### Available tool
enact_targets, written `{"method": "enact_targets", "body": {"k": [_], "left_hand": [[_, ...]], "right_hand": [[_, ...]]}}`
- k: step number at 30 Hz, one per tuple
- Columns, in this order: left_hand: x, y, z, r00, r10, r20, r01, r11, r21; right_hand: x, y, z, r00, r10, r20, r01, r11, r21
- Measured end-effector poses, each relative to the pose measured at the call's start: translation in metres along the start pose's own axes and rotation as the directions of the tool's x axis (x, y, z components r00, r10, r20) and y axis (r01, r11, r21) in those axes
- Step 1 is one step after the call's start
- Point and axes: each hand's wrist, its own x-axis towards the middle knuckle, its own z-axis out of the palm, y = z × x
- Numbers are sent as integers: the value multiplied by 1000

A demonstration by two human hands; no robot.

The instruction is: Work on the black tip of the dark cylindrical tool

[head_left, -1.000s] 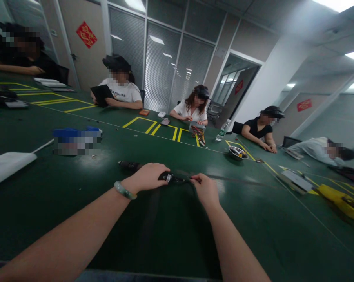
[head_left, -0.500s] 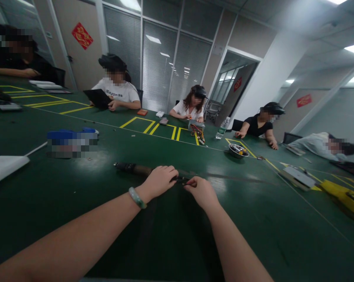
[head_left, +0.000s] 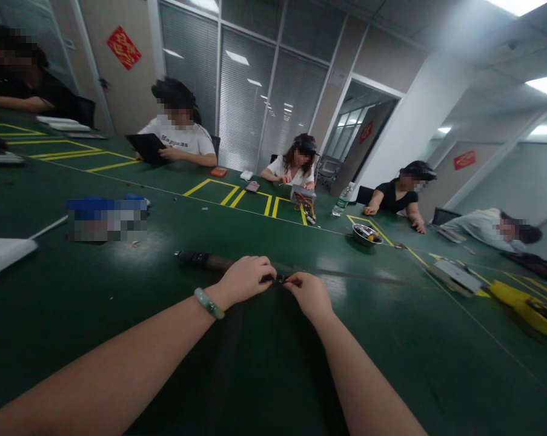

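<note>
left hand (head_left: 242, 281): fingers (head_left: 265, 277) clamped on small black fitting (head_left: 278, 278), pinching it from one side
right hand (head_left: 309, 295): fingers pressed against opposite side, holding it between both hands
place: mid near edge, green surface (head_left: 391, 363)
beside: dark cylindrical handle (head_left: 200, 260), just past left hand

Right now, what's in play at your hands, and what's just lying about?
In play: left hand, right hand, small black piece pinched between them, dark tube just beyond the left hand.

Lying about: metal bowl, plastic water bottle, bundle of coloured wires, yellow object.
</note>
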Motion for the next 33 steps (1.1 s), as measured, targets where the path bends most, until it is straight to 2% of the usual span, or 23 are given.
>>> {"method": "enact_targets", "body": {"k": [4, 10, 16, 22, 28, 33], "left_hand": [[-2, -1, -2, 1000, 9, -11, -9, 1000, -17], [-2, -2, -3, 1000, -4, -2, 4, 999, -31], [-1, -1, -3, 1000, -19, -9, 19, 999, -48], [-1, -1, -4, 1000, -24, -4, 24, 998, -60], [-1, -2, 1, 999, -31, -17, 30, 999, -44], [-2, -3, 3, 999, -36, -19, 35, 999, -24]], "right_hand": [[6, 3, 9, 994, -97, -56, 96, 995, -17], [5, 1, 13, 986, -165, -41, 166, 986, 31], [4, 3, 16, 993, -111, -32, 115, 978, 176], [4, 3, 17, 997, -71, -31, 76, 973, 216], [2, 3, 22, 992, -105, -66, 113, 984, 137], [1, -1, 27, 970, -215, -112, 203, 973, -110]]}}
